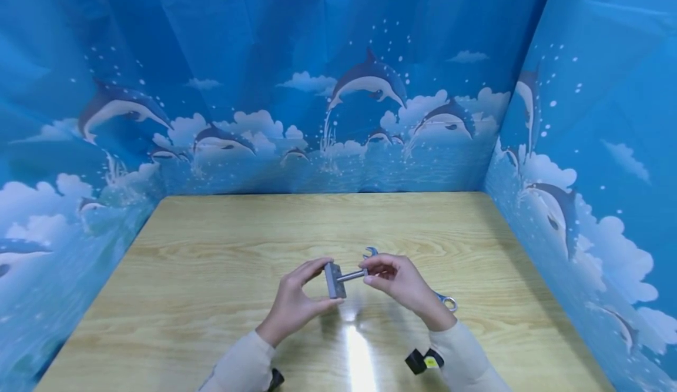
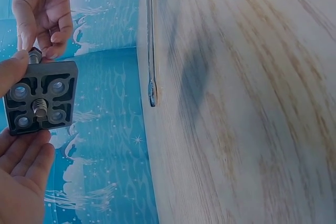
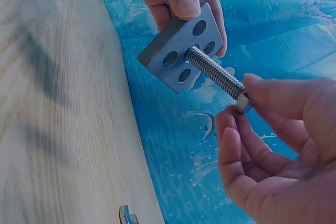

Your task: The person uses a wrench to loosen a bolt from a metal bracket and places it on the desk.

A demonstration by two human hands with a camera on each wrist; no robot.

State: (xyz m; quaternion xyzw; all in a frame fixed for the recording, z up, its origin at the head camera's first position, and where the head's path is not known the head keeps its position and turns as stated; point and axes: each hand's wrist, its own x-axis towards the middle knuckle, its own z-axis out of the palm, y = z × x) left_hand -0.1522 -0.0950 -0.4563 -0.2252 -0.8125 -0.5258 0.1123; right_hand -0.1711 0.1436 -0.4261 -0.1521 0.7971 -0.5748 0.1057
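My left hand point(image 1: 297, 299) grips a square grey metal plate point(image 1: 333, 280) by two opposite edges, thumb on one side and fingers on the other. In the right wrist view four round holes surround the centre of the plate point(image 3: 178, 51). A threaded bolt point(image 3: 215, 72) runs through that centre, and its tip pokes out of the ribbed back face in the left wrist view. With thumb and fingertips my right hand point(image 1: 399, 280) pinches the bolt's hex head point(image 3: 242, 102). Both hands hold the parts above the wooden table point(image 1: 222, 251).
A wrench point(image 1: 448, 302) lies on the table beneath my right hand, which hides its middle; its open end shows beyond my fingers. Blue dolphin-printed curtains point(image 1: 275, 39) stand along the table's back and sides.
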